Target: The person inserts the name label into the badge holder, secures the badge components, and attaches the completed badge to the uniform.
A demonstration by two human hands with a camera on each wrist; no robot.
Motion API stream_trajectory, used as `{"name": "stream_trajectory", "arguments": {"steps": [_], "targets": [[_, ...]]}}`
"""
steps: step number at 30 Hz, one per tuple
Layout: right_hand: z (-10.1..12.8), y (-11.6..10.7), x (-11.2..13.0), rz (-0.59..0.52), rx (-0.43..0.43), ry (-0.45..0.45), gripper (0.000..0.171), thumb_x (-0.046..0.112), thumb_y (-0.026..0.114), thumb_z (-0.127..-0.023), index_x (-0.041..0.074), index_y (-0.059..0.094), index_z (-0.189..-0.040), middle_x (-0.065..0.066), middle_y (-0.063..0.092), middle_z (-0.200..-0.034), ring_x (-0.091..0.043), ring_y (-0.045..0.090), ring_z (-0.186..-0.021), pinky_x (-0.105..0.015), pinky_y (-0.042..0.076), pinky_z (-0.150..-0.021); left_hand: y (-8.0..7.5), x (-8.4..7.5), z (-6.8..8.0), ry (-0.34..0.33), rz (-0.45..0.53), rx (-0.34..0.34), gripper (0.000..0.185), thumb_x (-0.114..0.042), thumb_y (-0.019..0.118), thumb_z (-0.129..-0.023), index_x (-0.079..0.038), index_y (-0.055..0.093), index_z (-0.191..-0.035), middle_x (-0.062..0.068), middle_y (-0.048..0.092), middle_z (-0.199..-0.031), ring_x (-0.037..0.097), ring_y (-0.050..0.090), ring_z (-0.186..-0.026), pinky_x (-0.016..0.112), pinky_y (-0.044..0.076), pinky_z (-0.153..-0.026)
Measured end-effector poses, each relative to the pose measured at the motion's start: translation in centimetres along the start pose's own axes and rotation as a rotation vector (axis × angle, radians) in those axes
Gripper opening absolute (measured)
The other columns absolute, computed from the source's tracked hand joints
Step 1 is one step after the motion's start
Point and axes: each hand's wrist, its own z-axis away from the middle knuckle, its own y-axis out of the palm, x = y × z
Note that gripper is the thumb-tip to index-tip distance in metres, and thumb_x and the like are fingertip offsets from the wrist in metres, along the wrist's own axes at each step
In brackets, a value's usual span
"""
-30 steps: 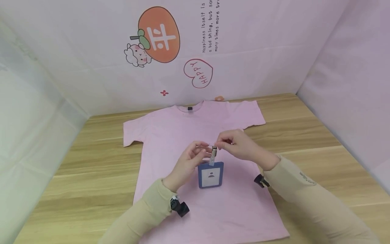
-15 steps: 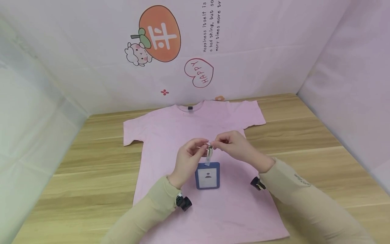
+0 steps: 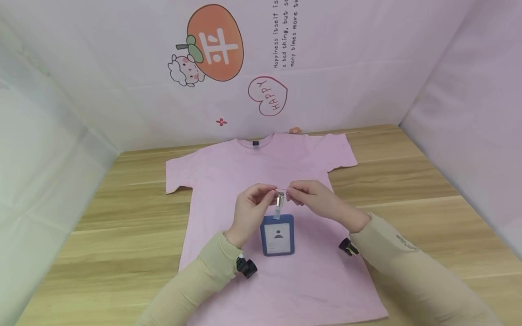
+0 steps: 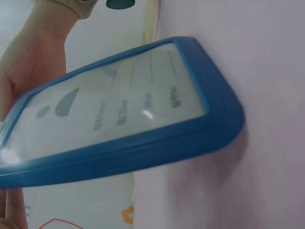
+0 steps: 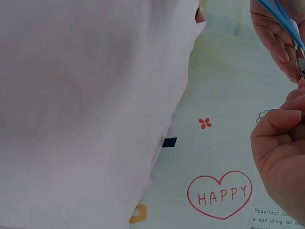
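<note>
A blue-framed ID badge holder (image 3: pixel 277 253) hangs upright over a pink T-shirt (image 3: pixel 228 190) from a clear strap and a metal clip (image 3: pixel 280 199). Its printed card (image 4: pixel 86 109) shows behind the clear window. At the clip's top, my left hand (image 3: pixel 249 213) pinches with thumb and fingers. A thin wire-like pin (image 3: pixel 281 189) spans from there to my right hand (image 3: pixel 316 199), whose thumb and fingers pinch its other end. In the right wrist view, fingertips of both hands meet near the clip; the exact contact is partly hidden.
The T-shirt lies spread flat on a wood-grain table (image 3: pixel 122 226), collar towards the back. Printed white cloth (image 3: pixel 334 68) stands behind, with cloth walls on both sides. Black wrist cameras (image 3: pixel 246 268) sit at both cuffs.
The badge holder has shifted slightly left and turned to face the head camera. My left fingers have drawn together at the clip. The right hand moved left, then slightly back right.
</note>
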Motion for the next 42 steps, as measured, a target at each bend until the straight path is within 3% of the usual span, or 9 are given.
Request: {"name": "stream_trajectory", "arguments": {"steps": [10, 16, 20, 24, 30, 38, 42], "targets": [[0.0, 0.0, 0.0, -0.122, 0.003, 0.068, 0.026, 0.009, 0.044, -0.099, -0.001, 0.054, -0.077, 0.002, 0.041, -0.062, -0.011, 0.041, -0.063, -0.022, 0.034, -0.059, 0.3, 0.0, -0.2, -0.008, -0.027, 0.032, 0.020, 0.006, 0.058, -0.089, 0.013, 0.064, -0.106, 0.028, 0.067, -0.098, 0.000, 0.065, -0.077, 0.027, 0.058, -0.076], [-0.4, 0.3, 0.1, -0.269, 0.003, 0.082, 0.028, 0.006, 0.041, -0.098, -0.013, 0.048, -0.078, 0.004, 0.039, -0.060, -0.007, 0.036, -0.059, -0.018, 0.029, -0.056, 0.3, 0.1, -0.3, 0.006, -0.056, 0.031, 0.017, 0.008, 0.056, -0.088, 0.012, 0.065, -0.103, 0.028, 0.068, -0.097, 0.007, 0.068, -0.079, 0.029, 0.058, -0.076], [-0.5, 0.6, 0.3, -0.348, 0.014, 0.099, 0.028, 0.004, 0.040, -0.098, -0.017, 0.045, -0.080, 0.006, 0.039, -0.059, -0.005, 0.035, -0.058, -0.018, 0.028, -0.055, 0.2, 0.1, -0.4, 0.015, -0.054, 0.010, 0.015, 0.012, 0.056, -0.086, 0.013, 0.066, -0.097, 0.028, 0.068, -0.093, 0.001, 0.065, -0.073, 0.027, 0.058, -0.073], [-0.5, 0.7, 0.5, -0.382, 0.021, 0.117, 0.027, 0.003, 0.040, -0.097, -0.015, 0.044, -0.078, 0.006, 0.039, -0.059, -0.005, 0.035, -0.058, -0.019, 0.028, -0.055, 0.1, 0.2, -0.6, 0.036, -0.044, 0.007, 0.013, 0.015, 0.057, -0.084, 0.015, 0.066, -0.093, 0.030, 0.067, -0.090, -0.002, 0.063, -0.070, 0.025, 0.058, -0.070], [-0.4, 1.0, 0.5, -0.444, 0.034, 0.130, 0.029, 0.004, 0.038, -0.098, 0.002, 0.049, -0.071, 0.006, 0.039, -0.059, -0.006, 0.034, -0.058, -0.019, 0.028, -0.054, 0.1, 0.3, -0.6, 0.032, -0.028, 0.018, 0.012, 0.016, 0.057, -0.083, 0.015, 0.066, -0.091, 0.031, 0.067, -0.089, -0.004, 0.063, -0.068, 0.025, 0.058, -0.069], [-0.4, 1.1, 0.3, -0.446, 0.024, 0.126, 0.031, 0.007, 0.036, -0.100, -0.009, 0.044, -0.075, 0.006, 0.037, -0.058, -0.007, 0.033, -0.056, -0.020, 0.028, -0.054, 0.3, 0.2, -0.5, 0.020, 0.011, -0.012, 0.010, 0.015, 0.058, -0.083, 0.017, 0.065, -0.089, 0.033, 0.066, -0.088, -0.002, 0.065, -0.069, 0.027, 0.059, -0.069], [-0.4, 1.1, 0.2, -0.442, 0.011, 0.133, 0.030, 0.009, 0.036, -0.100, 0.002, 0.048, -0.073, 0.005, 0.037, -0.059, -0.007, 0.033, -0.056, -0.020, 0.029, -0.054, 0.3, 0.2, -0.5, -0.010, 0.078, -0.034, 0.014, 0.015, 0.058, -0.083, 0.020, 0.063, -0.096, 0.036, 0.064, -0.092, -0.001, 0.066, -0.070, 0.029, 0.059, -0.069]]}}
